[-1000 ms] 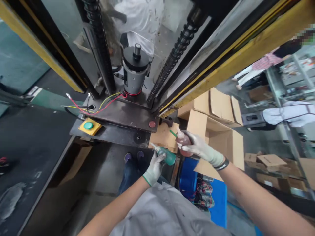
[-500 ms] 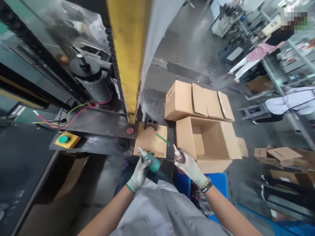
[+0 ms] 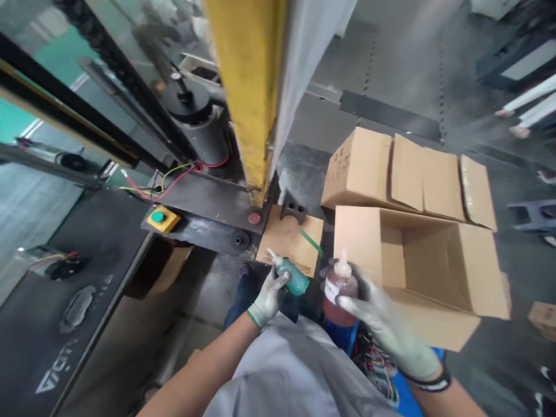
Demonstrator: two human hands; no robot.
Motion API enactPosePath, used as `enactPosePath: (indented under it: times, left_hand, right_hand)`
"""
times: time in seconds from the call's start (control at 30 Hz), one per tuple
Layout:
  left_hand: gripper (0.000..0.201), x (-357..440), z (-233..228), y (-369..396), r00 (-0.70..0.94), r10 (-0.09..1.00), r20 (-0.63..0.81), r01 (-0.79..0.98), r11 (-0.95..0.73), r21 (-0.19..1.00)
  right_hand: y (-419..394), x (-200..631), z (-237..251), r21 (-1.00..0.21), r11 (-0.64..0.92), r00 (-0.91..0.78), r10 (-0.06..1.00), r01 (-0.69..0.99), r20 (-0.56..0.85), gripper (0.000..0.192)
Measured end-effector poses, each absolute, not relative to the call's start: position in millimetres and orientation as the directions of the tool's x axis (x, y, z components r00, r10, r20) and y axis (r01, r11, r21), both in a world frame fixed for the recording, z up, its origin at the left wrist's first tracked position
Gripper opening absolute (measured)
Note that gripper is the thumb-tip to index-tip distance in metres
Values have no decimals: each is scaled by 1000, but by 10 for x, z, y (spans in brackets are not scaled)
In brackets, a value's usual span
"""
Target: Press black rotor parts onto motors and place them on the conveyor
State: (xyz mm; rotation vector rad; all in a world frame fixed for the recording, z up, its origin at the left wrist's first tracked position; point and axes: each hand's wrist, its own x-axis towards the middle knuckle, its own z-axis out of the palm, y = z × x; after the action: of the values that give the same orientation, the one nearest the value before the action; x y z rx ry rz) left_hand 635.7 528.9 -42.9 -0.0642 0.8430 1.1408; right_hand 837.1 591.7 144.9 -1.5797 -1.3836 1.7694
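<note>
Left hand (image 3: 270,295) was clasped around a tilted green bottle (image 3: 294,278), right hand (image 3: 377,310) gripped a brown bottle (image 3: 340,296), open carton (image 3: 436,263) stood nearby

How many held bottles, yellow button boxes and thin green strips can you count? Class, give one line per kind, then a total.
Held bottles: 2 (green bottle in the left hand, reddish-brown bottle in the right hand)
Yellow button box: 1
Thin green strip: 1
Total: 4

head view | from above — facing forward-down | near left hand (image 3: 269,294), right hand (image 3: 382,317)
</note>
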Motion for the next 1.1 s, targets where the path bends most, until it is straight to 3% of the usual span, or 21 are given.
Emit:
enactPosePath:
  times: [0.1,0.2,0.3,0.37,0.7,0.93,1.1]
  left_hand:
    - [60,6363,-473,5254,125,773,-622,-846,410,340]
    - [62,6436,-531,5247,86,773,-628,-876,359,322]
    - [62,6536,-589,5256,51,769,-638,-907,303,293]
    - [61,6585,-634,5274,24,757,-654,-927,262,270]
    - [59,6585,-837,5366,-66,663,-746,-968,140,210]
    - [39,6554,-770,5374,78,628,-774,-976,205,68]
    - [43,6480,-712,5404,183,614,-768,-970,240,-39]
  right_hand:
    - [6494,8103,1444,-804,-158,-420,786,573,-453,59]
    - [6937,7836,938,-638,114,-530,676,762,-512,45]
    - [7099,7674,268,-469,281,-543,528,837,-653,34]
    - [7122,7633,-63,-424,353,-549,461,834,-697,36]
    - [7249,7503,-444,-504,425,-632,248,752,-734,39]
    - [7327,7487,-526,-491,435,-611,194,755,-767,46]
    - [7433,7350,-355,-480,450,-588,133,753,-798,50]
